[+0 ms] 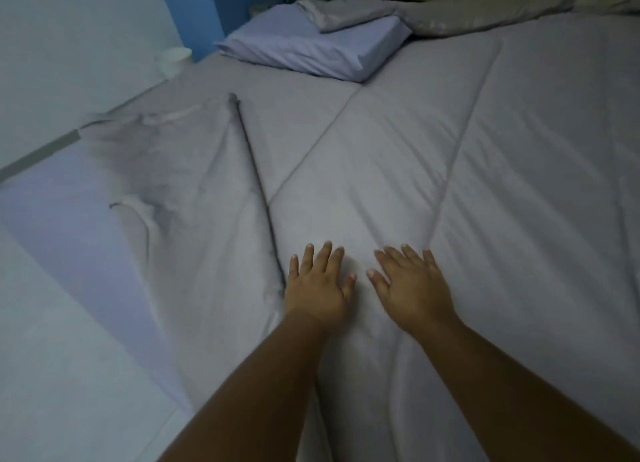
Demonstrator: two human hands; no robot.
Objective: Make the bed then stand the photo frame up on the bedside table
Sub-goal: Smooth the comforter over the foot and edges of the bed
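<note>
Grey quilted comforter (450, 167) covers the bed, soft and matte, stitched in diagonal seams, with a raised fold running away from the left hand (317, 285). Both hands lie flat on it side by side, fingers spread, palms down; the right hand (412, 285) is just beside the left. Far beyond the hands sits a lavender pillow (311, 45) with a satiny grey one overlapping it. Left of it, a white cylinder (175, 61), possibly a bin, stands by the blue wall (225, 4). No photo frame is identifiable.
</note>
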